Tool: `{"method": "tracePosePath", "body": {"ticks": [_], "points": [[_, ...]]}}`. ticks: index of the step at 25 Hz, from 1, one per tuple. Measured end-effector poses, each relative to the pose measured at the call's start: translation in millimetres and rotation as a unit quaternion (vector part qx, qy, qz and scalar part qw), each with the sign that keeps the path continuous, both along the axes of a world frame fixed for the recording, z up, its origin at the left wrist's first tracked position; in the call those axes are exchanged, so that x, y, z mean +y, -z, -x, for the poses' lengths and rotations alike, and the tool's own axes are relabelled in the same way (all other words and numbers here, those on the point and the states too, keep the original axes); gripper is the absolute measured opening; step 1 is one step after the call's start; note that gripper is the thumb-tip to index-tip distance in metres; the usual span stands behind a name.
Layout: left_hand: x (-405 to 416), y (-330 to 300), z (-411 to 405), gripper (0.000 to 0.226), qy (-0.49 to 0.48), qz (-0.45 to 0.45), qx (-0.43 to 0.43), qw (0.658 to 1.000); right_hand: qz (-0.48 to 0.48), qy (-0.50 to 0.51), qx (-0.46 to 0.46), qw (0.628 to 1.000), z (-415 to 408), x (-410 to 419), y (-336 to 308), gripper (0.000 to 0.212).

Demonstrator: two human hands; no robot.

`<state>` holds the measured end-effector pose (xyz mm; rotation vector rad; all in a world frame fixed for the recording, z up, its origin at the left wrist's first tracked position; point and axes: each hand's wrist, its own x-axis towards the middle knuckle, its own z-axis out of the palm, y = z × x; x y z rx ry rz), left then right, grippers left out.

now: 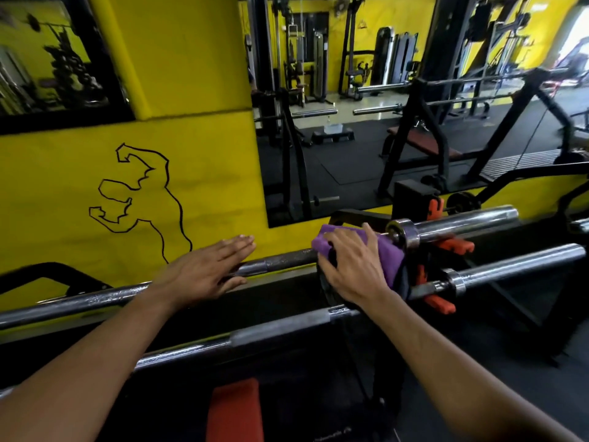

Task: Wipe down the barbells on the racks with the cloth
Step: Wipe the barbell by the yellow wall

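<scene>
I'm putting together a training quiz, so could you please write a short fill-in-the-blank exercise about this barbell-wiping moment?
1. The cloth under the right hand is ____ in colour.
2. The left hand lies flat, fingers straight, on the far ____.
3. The wall behind the rack is painted ____.
4. The clips near the barbell sleeves are ____.

Missing words: purple; barbell; yellow; orange

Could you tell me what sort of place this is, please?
A gym, almost certainly: chrome barbells lie on racks, a wall mirror reflects benches and weight machines, and a flexing-bodybuilder outline is drawn on the yellow wall.
</scene>
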<state>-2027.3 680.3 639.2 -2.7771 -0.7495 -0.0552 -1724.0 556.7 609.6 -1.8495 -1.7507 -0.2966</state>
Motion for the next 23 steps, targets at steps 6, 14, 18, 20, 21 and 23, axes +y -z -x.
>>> {"method": "tracePosePath", "body": {"ticks": [6,14,18,20,21,23], "points": [[11,13,7,0.059,0.115,-0.014,0.056,0.992,-0.051,0.101,-0.013,0.993,-41,5,12,0.033],[20,16,8,0.059,0.163,-0.023,0.035,0.986,-0.098,0.182,0.092,0.974,30,34,12,0.029],[19,16,7,0.061,0.137,-0.012,0.039,0.99,-0.051,0.04,0.0,0.998,72,28,23,0.039],[20,16,7,0.057,0.125,-0.024,0.037,0.991,-0.058,0.028,0.004,0.998,34,23,21,0.041],[19,15,7,0.056,0.12,-0.027,0.035,0.992,-0.069,0.046,0.009,0.996,10,20,21,0.042],[16,12,5,0.056,0.121,-0.031,0.031,0.992,-0.098,0.093,0.017,0.991,-34,13,21,0.039]]}}
